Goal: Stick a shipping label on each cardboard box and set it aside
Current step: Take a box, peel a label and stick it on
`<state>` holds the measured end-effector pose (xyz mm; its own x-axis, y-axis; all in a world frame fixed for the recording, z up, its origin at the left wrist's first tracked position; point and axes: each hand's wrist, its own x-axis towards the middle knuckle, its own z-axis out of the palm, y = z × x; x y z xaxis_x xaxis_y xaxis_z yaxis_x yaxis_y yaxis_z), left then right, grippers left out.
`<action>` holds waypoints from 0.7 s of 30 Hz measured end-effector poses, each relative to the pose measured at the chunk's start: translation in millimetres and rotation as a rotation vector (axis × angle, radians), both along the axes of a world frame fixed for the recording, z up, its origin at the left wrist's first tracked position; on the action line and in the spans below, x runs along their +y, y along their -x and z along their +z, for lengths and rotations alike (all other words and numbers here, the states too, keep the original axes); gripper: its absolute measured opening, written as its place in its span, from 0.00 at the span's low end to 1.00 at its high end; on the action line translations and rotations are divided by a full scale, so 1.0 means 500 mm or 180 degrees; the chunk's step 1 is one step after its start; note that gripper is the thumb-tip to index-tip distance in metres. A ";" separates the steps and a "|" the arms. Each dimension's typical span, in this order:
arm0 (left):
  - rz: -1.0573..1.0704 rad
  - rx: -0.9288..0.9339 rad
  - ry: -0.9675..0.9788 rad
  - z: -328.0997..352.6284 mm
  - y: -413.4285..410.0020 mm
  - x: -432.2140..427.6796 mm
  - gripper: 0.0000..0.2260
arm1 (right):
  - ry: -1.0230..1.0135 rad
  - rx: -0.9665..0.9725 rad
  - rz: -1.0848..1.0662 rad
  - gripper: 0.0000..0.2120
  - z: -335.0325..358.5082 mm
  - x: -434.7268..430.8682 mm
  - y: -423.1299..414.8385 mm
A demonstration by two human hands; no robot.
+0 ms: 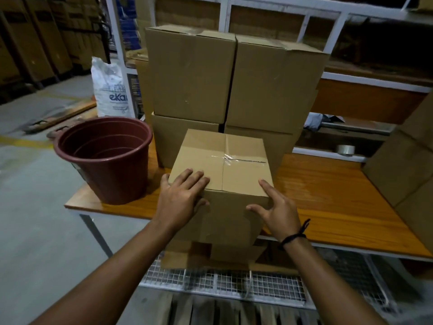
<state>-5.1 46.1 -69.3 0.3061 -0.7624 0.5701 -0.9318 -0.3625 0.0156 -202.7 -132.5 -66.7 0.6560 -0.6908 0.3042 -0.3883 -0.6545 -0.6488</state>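
The scene is dim, with a warm brownish cast. The light seems to come from above and from the left: the concrete floor [35, 172] on the left is the brightest area, while the shelving [375, 83] at the upper right sinks into near black. The orange tabletop [328, 202] carries a soft sheen to the right of the small cardboard box [201, 156], and the clear tape [228, 157] on top of this box gives a small white glare. The front face of the box lies in shadow. The wide lens bends straight lines near the edges. The wire grid [375, 299] in the lower right corner is smeared by blur, and fine detail is soft everywhere.
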 end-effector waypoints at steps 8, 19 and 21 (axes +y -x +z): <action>-0.0187 0.0509 -0.0032 0.030 -0.051 0.012 0.31 | 0.0060 0.0259 0.0021 0.41 0.035 -0.025 0.011; 0.0321 0.4966 0.0241 0.113 -0.163 -0.081 0.35 | -0.1470 0.0296 0.0350 0.40 0.108 -0.172 -0.132; 0.0166 0.5504 0.0148 0.123 -0.152 -0.083 0.23 | -0.1553 0.0417 0.0411 0.43 0.100 -0.180 -0.137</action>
